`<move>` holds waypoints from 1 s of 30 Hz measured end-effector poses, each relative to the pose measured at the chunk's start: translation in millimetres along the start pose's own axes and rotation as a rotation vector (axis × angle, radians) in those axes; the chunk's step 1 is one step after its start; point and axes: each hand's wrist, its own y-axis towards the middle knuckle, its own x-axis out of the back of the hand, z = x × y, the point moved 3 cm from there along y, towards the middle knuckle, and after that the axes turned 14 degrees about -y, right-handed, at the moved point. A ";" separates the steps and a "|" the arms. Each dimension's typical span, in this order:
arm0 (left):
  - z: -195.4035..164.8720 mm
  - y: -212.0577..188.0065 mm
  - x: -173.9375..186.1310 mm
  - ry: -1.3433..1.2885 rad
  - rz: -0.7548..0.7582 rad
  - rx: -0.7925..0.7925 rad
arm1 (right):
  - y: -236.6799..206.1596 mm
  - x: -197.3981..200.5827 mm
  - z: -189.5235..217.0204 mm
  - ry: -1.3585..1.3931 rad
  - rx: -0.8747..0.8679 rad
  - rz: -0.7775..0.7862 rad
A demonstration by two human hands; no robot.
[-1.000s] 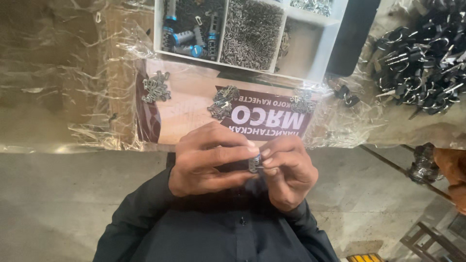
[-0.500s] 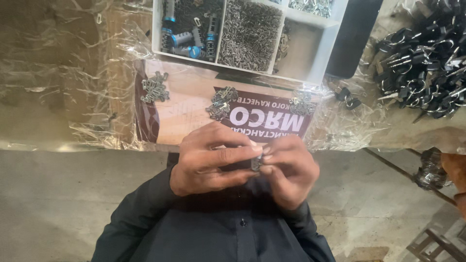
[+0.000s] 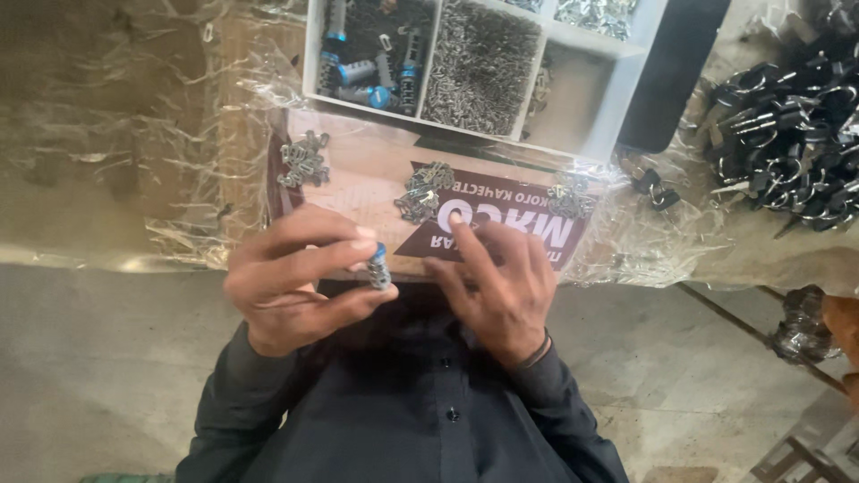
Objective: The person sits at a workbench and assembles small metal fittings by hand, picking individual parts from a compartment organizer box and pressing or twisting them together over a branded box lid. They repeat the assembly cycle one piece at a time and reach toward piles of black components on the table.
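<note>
My left hand (image 3: 295, 277) pinches a small metal cylinder with a blue end (image 3: 378, 266) between thumb and fingertips, just over the near edge of the table. My right hand (image 3: 501, 277) is apart from it, fingers spread, index finger stretched toward a small heap of flat metal pieces (image 3: 420, 195) on a printed cardboard sheet (image 3: 376, 179). Nothing shows in the right hand. Two more little heaps of metal pieces (image 3: 302, 159) (image 3: 567, 199) lie on the same sheet.
A white compartment tray (image 3: 608, 98) at the back holds blue-tipped cylinders (image 3: 358, 72) and a mass of tiny pins (image 3: 479, 67). A pile of dark clips with metal rings (image 3: 787, 152) lies at the right. Clear plastic film (image 3: 134, 134) covers the table.
My hands were closed together around the small cylinder; now they have parted. The left keeps the cylinder, and the right has opened and reaches forward over the cardboard.
</note>
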 end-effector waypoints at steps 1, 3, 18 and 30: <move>-0.7 -0.8 2.1 0.000 -0.010 -0.004 | 0.0 -1.5 1.9 -0.017 0.017 0.006; -1.3 -0.8 3.4 0.007 -0.015 -0.018 | -1.9 -4.4 3.4 -0.048 0.050 0.023; 0.1 9.6 -19.4 -0.009 0.116 -0.043 | -15.4 -15.2 -4.8 -0.108 0.169 -0.014; -0.4 11.0 -29.4 -0.012 0.144 -0.023 | -37.5 -11.3 -32.5 0.060 0.375 -0.205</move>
